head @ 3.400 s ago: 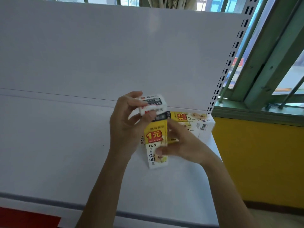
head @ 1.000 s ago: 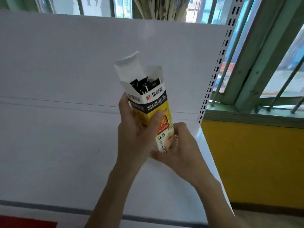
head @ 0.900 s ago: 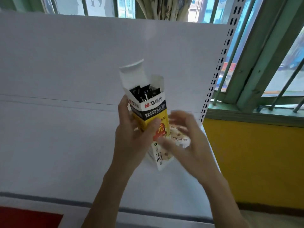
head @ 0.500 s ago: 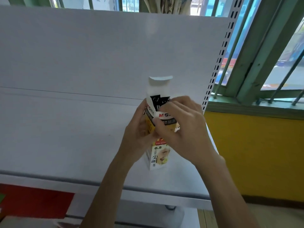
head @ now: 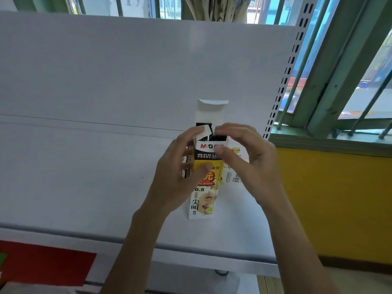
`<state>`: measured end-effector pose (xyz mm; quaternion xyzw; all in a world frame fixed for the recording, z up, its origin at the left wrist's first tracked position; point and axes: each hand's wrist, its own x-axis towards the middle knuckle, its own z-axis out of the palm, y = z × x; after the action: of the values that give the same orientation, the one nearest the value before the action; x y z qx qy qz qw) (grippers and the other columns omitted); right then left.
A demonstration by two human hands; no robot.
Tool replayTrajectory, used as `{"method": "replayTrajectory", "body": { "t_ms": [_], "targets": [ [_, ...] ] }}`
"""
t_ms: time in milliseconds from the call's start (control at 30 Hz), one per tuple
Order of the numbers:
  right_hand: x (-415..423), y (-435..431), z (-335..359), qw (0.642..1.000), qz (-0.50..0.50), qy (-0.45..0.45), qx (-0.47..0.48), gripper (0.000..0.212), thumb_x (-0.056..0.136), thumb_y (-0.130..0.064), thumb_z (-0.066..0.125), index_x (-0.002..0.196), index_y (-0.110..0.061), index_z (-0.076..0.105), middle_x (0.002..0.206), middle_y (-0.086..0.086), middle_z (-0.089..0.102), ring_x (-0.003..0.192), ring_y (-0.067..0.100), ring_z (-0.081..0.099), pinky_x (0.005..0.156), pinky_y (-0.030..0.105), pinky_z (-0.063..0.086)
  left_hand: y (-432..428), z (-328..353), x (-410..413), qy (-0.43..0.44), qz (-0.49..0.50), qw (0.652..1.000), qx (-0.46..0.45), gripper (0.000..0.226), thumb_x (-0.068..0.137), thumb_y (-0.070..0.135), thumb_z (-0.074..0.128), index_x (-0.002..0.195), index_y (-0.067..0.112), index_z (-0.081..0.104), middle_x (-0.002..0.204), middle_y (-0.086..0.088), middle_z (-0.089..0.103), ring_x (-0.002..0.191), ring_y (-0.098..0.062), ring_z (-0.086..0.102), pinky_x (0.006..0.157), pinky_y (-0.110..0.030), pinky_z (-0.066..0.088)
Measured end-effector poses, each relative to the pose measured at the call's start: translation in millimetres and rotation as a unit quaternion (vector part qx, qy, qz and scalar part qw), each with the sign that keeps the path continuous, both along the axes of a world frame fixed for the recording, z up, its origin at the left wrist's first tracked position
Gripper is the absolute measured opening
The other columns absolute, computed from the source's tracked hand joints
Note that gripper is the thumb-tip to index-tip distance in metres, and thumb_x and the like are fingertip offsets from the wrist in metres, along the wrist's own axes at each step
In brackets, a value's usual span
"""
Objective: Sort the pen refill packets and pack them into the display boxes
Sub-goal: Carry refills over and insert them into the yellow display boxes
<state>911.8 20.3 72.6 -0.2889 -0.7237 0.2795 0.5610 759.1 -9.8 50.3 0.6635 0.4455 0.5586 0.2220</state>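
Note:
A tall yellow, black and white refill box stands upright on the white shelf, its top lid flap raised. Black refills show inside its open mouth. My left hand grips the box's left side, thumb across the yellow front, a fingertip on the left inner flap. My right hand holds the box's upper right, thumb on the black band and fingertips at the right inner flap. More boxes of the same kind lie behind it, mostly hidden by my hands.
The shelf's white back panel rises behind, with a perforated upright at its right end. Right of it are green window bars and a yellow wall. A red surface lies below the shelf's front edge.
The box has settled upright on the shelf. My right hand moved from covering the box's front to its top right, and both hands' fingertips are now at the inner flaps.

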Motion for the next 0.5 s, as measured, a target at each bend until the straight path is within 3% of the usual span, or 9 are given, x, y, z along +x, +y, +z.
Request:
{"method": "replayTrajectory", "body": {
  "t_ms": [200,367,500],
  "targets": [
    [-8.6,9.1,5.4,0.998,-0.032,-0.016,0.045,0.013,0.081,-0.027,0.06,0.084,-0.019,0.069,0.089,-0.015,0.065,0.098,0.009,0.056,0.085,0.025,0.046,2.9,9.2,-6.1,0.039,0.013,0.999,0.012,0.036,0.076,0.033,0.062,0.103,0.048,0.043,0.099,0.026,0.056,0.099,0.006,0.057,0.063,-0.008,0.049],
    [-14.6,6.4,8.8,0.999,0.01,0.035,-0.013,0.012,0.078,-0.015,0.064,0.087,-0.023,0.064,0.083,-0.01,0.067,0.093,0.015,0.062,0.09,0.037,0.049,3.3,16.0,-1.8,-0.002,0.034,0.998,0.047,0.016,0.081,0.047,0.047,0.096,0.041,0.047,0.093,0.019,0.062,0.09,0.006,0.061,0.06,-0.007,0.047],
    [-14.4,5.8,15.6,0.995,0.035,0.07,-0.065,0.014,0.073,-0.007,0.062,0.08,-0.02,0.062,0.075,-0.009,0.066,0.087,0.012,0.063,0.083,0.027,0.05,6.1,16.6,-0.5,-0.007,0.029,0.999,0.038,0.021,0.08,0.049,0.047,0.1,0.045,0.045,0.094,0.02,0.061,0.09,0.007,0.062,0.058,-0.007,0.047]
  ]
}}
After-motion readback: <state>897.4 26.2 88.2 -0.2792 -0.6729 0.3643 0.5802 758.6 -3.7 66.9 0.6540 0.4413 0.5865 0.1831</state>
